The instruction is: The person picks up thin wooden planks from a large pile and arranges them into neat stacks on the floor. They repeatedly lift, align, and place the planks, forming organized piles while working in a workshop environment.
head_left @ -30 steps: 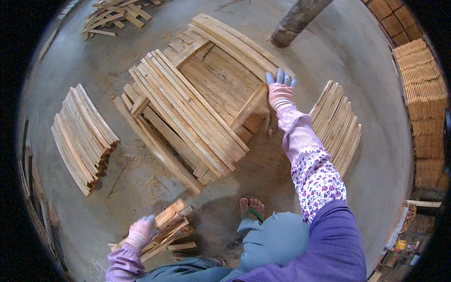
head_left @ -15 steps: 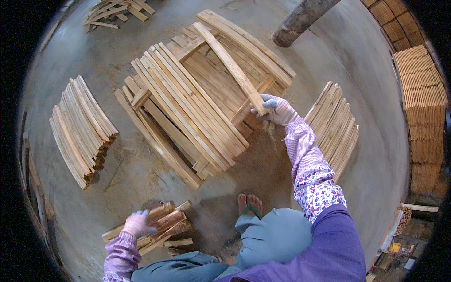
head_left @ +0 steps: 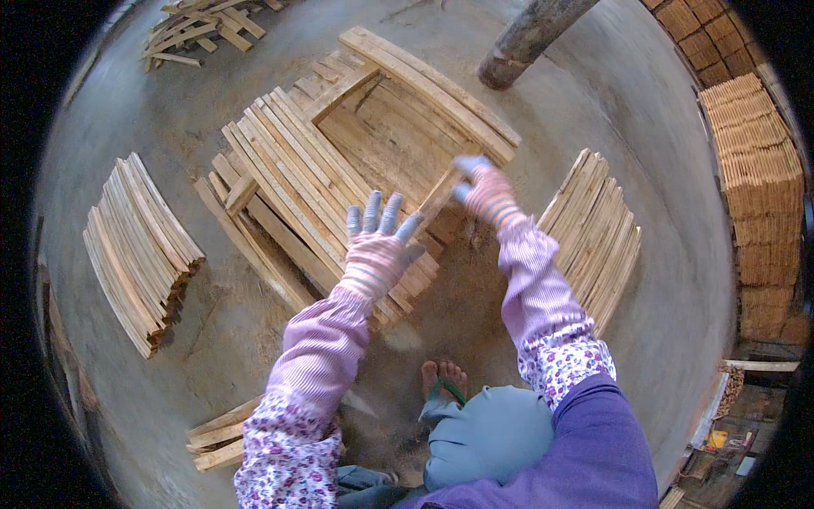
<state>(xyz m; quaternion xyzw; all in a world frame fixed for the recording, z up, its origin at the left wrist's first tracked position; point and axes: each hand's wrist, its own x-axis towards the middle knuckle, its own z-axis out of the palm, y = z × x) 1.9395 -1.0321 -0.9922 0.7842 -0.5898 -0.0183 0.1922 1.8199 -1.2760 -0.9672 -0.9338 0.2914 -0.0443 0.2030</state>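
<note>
My left hand (head_left: 376, 253), in a striped work glove, is open with its fingers spread over the near end of a row of narrow wooden slats (head_left: 297, 174). My right hand (head_left: 490, 193), gloved likewise and blurred, is at the near end of a wooden crosspiece (head_left: 437, 199). Its fingers look apart, with no strip seen in them; whether they touch the crosspiece I cannot tell. The slats lie side by side across crosspieces on a low stack of wood. Boards (head_left: 432, 89) lie along the stack's far right side.
Sorted slat bundles lie on the concrete floor at left (head_left: 140, 254) and right (head_left: 593, 237). Short offcuts (head_left: 222, 434) are near my left forearm, and a loose wood pile (head_left: 203, 25) is far left. A thick post (head_left: 530, 42) stands beyond; tall wood stacks (head_left: 759, 187) line the right.
My left hand has moved from the offcuts up over the slats. The wooden strip my right hand held is out of its fingers, and that hand has shifted slightly left.
</note>
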